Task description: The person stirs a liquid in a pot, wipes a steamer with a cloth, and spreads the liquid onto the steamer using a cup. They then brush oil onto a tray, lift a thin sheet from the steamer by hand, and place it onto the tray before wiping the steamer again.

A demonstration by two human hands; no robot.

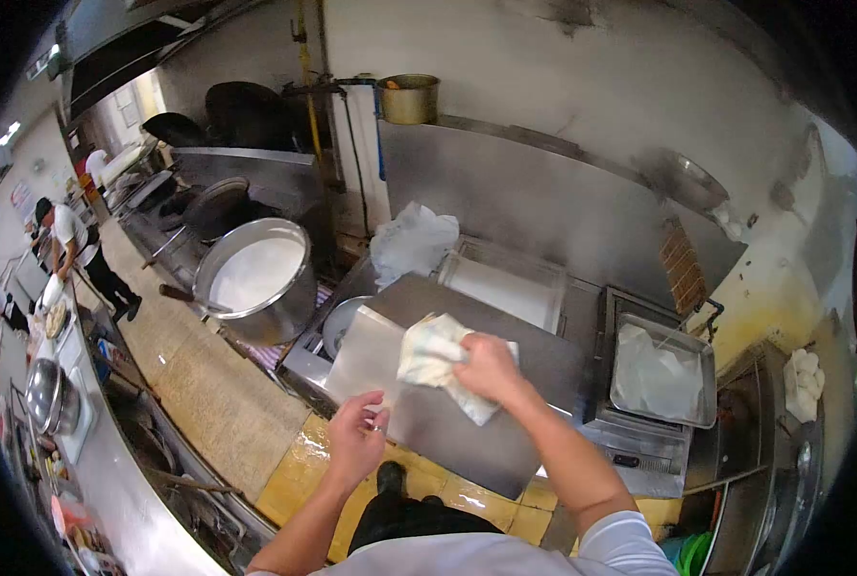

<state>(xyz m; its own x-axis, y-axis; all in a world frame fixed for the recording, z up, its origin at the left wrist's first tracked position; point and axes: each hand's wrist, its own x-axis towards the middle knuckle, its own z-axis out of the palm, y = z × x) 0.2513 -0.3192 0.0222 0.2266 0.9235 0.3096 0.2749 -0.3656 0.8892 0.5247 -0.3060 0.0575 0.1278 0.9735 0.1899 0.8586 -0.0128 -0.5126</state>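
My right hand (489, 367) presses a crumpled pale cloth (432, 351) against a flat metal sheet (534, 408), its fingers bunched around the fabric. One end of the cloth trails toward me over the metal. To the left, my left hand (356, 437) hovers near the sheet's left edge with fingers apart and loosely curled, a ring on one finger, holding nothing. A paler strip (369, 360) shows along the left part of the metal surface. Just behind the sheet lies a whitish plastic bag (414, 240).
A large pot of white liquid (260, 274) stands at left, a handle jutting from it. Behind the sheet is a rectangular vat (505, 288); at right, a lined metal tray (661, 374). A brass-coloured pot (409, 99) sits on the ledge. People (68, 240) stand far left.
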